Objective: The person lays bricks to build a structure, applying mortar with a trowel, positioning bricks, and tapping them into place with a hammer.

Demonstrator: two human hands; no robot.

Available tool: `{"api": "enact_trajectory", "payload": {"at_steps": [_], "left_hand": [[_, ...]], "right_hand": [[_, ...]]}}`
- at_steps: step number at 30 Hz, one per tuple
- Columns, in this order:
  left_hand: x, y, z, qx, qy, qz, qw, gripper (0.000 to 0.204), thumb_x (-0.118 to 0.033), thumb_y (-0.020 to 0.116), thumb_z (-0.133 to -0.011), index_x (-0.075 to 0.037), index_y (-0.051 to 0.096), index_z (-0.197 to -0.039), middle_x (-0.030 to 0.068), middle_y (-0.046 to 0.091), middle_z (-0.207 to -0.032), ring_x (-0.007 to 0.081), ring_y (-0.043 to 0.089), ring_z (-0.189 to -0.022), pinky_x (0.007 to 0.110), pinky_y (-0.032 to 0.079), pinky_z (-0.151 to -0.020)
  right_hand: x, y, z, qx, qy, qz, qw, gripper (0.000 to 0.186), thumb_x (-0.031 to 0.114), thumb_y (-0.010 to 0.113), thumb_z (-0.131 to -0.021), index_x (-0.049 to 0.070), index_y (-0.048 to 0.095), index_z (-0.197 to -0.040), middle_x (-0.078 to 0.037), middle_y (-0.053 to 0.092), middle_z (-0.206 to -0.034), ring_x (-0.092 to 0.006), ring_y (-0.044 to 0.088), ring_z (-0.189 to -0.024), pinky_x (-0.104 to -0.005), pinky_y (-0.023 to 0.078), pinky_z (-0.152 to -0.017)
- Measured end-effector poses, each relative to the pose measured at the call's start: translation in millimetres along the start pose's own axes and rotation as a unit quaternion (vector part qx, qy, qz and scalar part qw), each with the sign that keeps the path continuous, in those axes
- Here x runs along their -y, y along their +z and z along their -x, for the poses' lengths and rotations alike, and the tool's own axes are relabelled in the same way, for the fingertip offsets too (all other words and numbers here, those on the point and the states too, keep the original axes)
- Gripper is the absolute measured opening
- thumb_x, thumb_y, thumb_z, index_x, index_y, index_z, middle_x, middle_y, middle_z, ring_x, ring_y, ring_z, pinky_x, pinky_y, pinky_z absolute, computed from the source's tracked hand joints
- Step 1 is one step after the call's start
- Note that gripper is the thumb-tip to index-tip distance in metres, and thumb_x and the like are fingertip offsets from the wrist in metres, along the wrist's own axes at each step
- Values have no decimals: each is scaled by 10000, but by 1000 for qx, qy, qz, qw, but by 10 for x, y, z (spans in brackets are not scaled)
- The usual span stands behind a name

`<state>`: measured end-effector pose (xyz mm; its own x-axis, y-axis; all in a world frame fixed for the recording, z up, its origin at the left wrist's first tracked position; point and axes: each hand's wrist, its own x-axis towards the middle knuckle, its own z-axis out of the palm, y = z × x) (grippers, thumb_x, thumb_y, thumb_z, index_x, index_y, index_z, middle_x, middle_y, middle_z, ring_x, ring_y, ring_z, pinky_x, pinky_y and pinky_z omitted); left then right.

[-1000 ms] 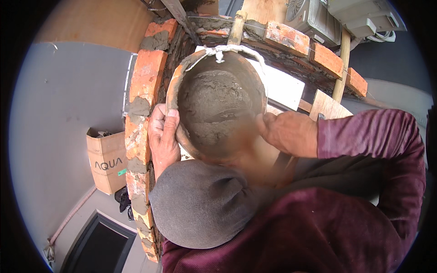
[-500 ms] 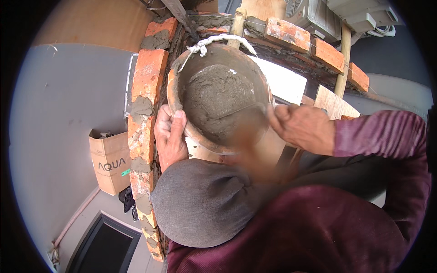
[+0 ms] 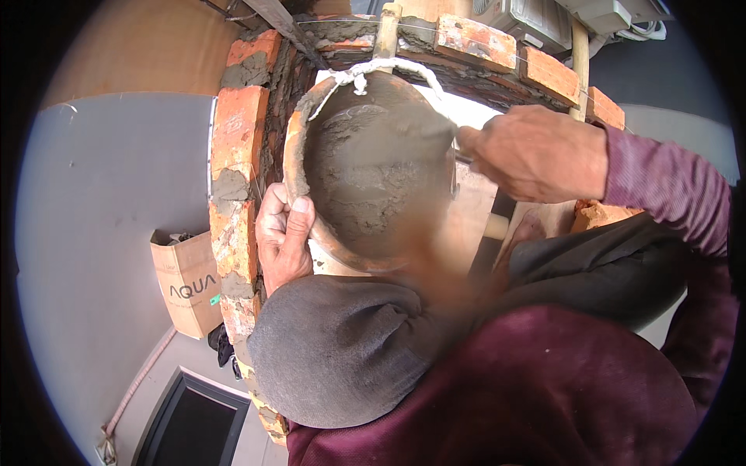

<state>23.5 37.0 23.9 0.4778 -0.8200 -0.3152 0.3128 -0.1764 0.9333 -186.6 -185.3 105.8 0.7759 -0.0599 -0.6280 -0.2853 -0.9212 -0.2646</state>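
My left hand (image 3: 286,242) grips the left rim of a round clay-coloured bucket (image 3: 295,155) holding wet grey mortar (image 3: 353,202), with a knotted white cord over its far rim. My right hand (image 3: 532,151) is closed on a trowel (image 3: 412,140), whose blade is motion-blurred over the upper right of the mortar; its handle is mostly hidden in the fingers. My grey-clad knee (image 3: 326,334) lies just below the bucket, and a brown blur covers part of its lower right.
Mortared brick courses (image 3: 233,128) run along the left and back (image 3: 474,43). A cardboard box (image 3: 183,264) stands beyond the left course. Air-conditioner units (image 3: 590,14), bamboo posts (image 3: 579,70) and a pale board (image 3: 474,101) are behind. My bare foot (image 3: 528,229) rests at right.
My right hand has risen up and right from the bucket's right side with the trowel, which has swept higher over the mortar. My left hand still grips the rim.
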Motion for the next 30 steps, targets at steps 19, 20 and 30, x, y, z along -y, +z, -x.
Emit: {"api": "enact_trajectory", "payload": {"at_steps": [19,20,30], "left_hand": [[13,49,13,4,-8,44,999,179,-215,621,-969,-56,561,-1023,-37,537,-897,70,459,-827,232,370,-794],[23,57,28,0,-12,49,999,183,-221,622,-966,-56,560,-1016,-38,533,-891,70,456,-820,232,370,-785],[35,-130,36,-47,-28,61,997,213,-244,622,-971,-52,554,-1035,-15,545,-870,78,478,-799,258,395,-753]], "right_hand": [[214,495,-235,67,-40,-335,939,266,208,541,-947,-49,569,-1009,-259,654,-884,-428,644,-865,-512,509,-804],[224,510,-327,88,-36,-366,926,271,225,553,-946,-36,574,-1015,-251,646,-889,-403,640,-864,-498,501,-805],[-255,306,-215,214,-39,-509,833,267,287,578,-1004,40,533,-914,-22,503,-646,-135,536,-483,-291,453,-423]]}}
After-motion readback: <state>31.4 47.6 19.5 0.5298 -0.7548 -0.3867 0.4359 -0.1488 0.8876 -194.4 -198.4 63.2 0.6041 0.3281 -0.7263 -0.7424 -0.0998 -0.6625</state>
